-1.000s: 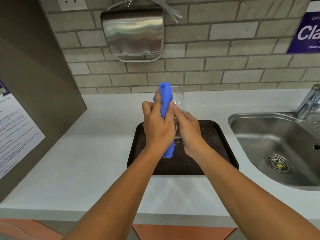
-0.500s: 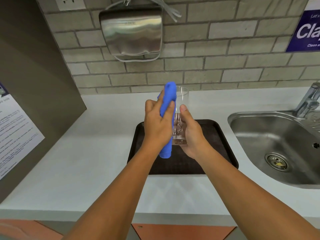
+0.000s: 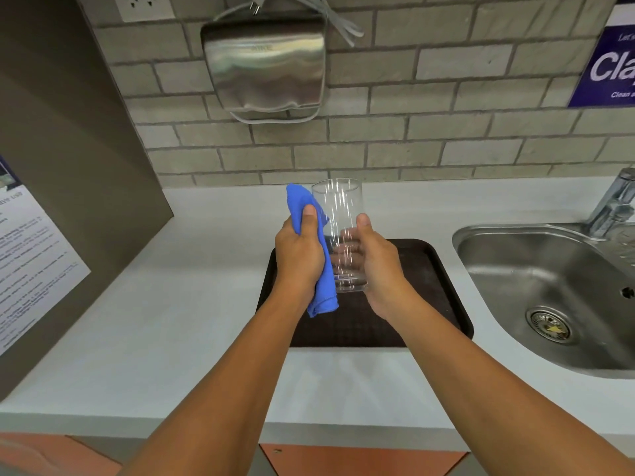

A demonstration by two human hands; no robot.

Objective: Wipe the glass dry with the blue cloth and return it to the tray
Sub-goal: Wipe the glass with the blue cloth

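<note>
Both hands are used: glass (image 3: 340, 231) is clamped upright by right hand (image 3: 378, 262) fingers above tray (image 3: 443, 304), so blue cloth (image 3: 318, 255), gripped in left hand (image 3: 299, 259), can be pressed against its side.

A tray (image 3: 443, 297) lies on the bench (image 3: 171, 321), with a sink (image 3: 549, 290) set into the bench to its right. Above the tray, the right hand (image 3: 378, 266) holds an upright glass (image 3: 342, 231). The left hand (image 3: 299, 255), just left of it, presses a cloth (image 3: 321, 269) against the glass's side.
</note>
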